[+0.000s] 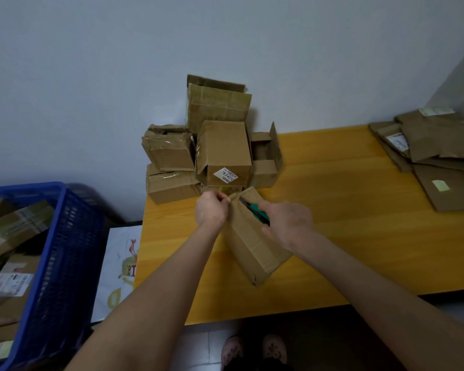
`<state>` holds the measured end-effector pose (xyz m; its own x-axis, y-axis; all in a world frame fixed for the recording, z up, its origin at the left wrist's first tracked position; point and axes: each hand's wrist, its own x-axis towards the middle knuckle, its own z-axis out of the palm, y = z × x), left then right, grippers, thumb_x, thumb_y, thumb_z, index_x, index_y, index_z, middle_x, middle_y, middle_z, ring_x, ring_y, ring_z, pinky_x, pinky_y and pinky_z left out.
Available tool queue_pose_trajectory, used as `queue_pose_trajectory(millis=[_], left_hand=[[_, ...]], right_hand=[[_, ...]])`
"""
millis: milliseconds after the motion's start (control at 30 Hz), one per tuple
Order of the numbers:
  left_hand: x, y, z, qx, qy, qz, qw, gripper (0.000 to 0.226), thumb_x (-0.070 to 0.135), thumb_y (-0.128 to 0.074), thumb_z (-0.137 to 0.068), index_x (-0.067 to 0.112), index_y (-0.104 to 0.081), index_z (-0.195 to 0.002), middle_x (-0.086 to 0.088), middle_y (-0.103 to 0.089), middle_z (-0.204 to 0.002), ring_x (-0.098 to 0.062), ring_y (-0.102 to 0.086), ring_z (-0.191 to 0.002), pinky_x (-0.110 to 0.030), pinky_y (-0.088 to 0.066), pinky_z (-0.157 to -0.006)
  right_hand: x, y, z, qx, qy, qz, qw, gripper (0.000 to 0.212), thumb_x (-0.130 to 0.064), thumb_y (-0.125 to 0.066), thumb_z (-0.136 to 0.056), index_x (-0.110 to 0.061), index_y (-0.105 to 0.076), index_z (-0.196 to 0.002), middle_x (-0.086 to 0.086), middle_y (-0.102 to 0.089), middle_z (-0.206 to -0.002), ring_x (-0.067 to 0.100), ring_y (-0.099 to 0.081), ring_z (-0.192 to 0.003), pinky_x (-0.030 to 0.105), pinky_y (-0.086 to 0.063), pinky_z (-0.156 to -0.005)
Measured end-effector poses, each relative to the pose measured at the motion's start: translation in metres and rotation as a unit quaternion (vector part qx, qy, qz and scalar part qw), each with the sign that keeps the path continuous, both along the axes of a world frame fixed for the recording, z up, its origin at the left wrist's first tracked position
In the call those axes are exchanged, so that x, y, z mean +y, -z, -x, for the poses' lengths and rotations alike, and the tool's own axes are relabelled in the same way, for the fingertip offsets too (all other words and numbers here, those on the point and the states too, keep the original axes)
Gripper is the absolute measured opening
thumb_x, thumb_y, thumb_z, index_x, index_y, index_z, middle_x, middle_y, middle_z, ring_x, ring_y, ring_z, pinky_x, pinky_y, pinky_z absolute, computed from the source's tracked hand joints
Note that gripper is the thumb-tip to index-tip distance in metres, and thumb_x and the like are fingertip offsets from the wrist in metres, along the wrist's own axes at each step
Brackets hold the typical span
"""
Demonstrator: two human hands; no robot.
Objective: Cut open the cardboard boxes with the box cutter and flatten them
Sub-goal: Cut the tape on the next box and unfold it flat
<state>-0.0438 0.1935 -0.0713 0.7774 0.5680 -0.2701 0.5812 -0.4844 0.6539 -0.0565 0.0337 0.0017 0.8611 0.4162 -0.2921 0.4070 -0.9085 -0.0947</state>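
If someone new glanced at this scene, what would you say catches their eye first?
Probably the two hands at the centre of the yellow table: the left hand pinches the far edge of a cardboard box while the right hand holds a green box cutter to it. Next, the pile of boxes behind against the wall, and the blue basket at far left.

We see the scene through one wide-angle camera worn on the head (straight edges bow a little toward the borders). It looks forward and steeply down, facing the pale wall (91, 76) across the yellow table (359, 236). Both forearms reach in from the bottom corners, and the left hand (210, 210) and right hand (287, 223) sit close, near mid-frame. At the margins we catch the blue basket (65, 250) on the left and slippered feet (252, 349) at the bottom edge
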Motion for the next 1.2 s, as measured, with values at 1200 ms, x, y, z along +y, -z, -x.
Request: queue_pose_trajectory(millis=[1200], left_hand=[[0.009, 0.004, 0.003, -0.016, -0.073, 0.018, 0.997, 0.012, 0.021, -0.062, -0.092, 0.014, -0.072, -0.095, -0.007, -0.070, -0.099, -0.025, -0.064, -0.097, -0.030, -0.048, -0.074]], right_hand=[[0.001, -0.009, 0.008, 0.010, -0.027, 0.066, 0.997, 0.031, -0.022, -0.056, -0.091, -0.026, -0.053, -0.122, -0.003, -0.045, -0.074, 0.015, -0.044, -0.062, 0.025, -0.027, -0.045]])
